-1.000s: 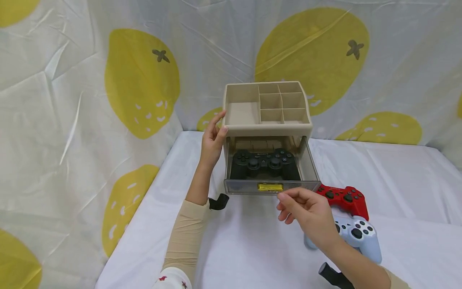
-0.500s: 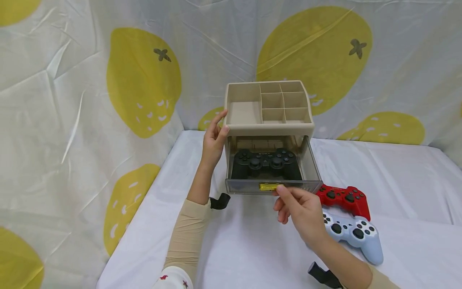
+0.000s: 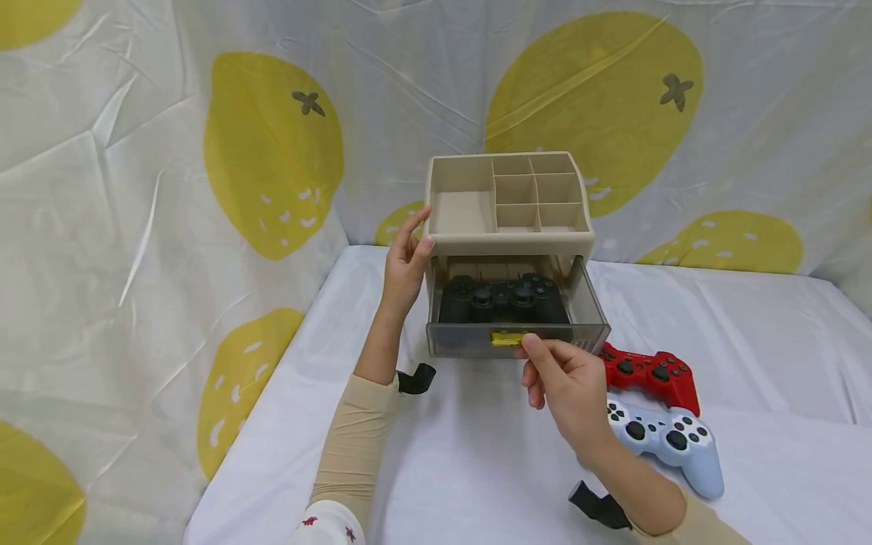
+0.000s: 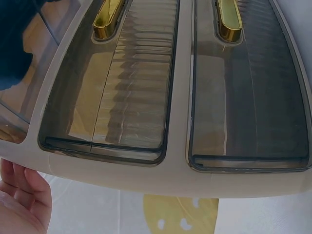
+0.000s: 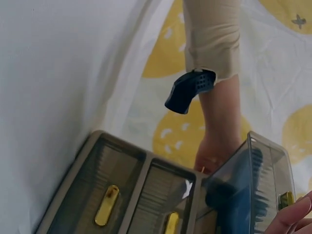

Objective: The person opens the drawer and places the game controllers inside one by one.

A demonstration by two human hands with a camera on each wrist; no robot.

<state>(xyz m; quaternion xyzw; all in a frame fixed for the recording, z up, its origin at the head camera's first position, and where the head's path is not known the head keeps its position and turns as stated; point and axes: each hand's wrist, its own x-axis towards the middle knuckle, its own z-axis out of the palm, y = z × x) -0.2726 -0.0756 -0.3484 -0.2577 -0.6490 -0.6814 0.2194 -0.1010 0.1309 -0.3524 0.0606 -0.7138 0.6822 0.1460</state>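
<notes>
A beige organizer (image 3: 511, 244) has its transparent top drawer (image 3: 463, 341) pulled partly out, with a black game controller (image 3: 502, 301) inside. My left hand (image 3: 403, 276) rests against the organizer's left side, thumb near the front corner; in the left wrist view this hand (image 4: 24, 200) shows at the edge of the frame. With thumb and fingers, my right hand (image 3: 568, 382) pinches the right end of the yellow handle (image 3: 506, 339). In the right wrist view the fingertips (image 5: 292, 217) of that hand are beside the handle (image 5: 285, 200).
Right of the organizer, a red controller (image 3: 657, 376) lies on the white cloth (image 3: 477, 462), with a light blue controller (image 3: 681, 440) in front of it. Two more drawers with gold handles (image 4: 229, 22) appear in the left wrist view. Lemon-patterned fabric (image 3: 409, 98) hangs behind.
The drawer has slid a little inward, carrying the black controller with it. My right hand has moved from below the handle up onto it; my left hand has kept its place.
</notes>
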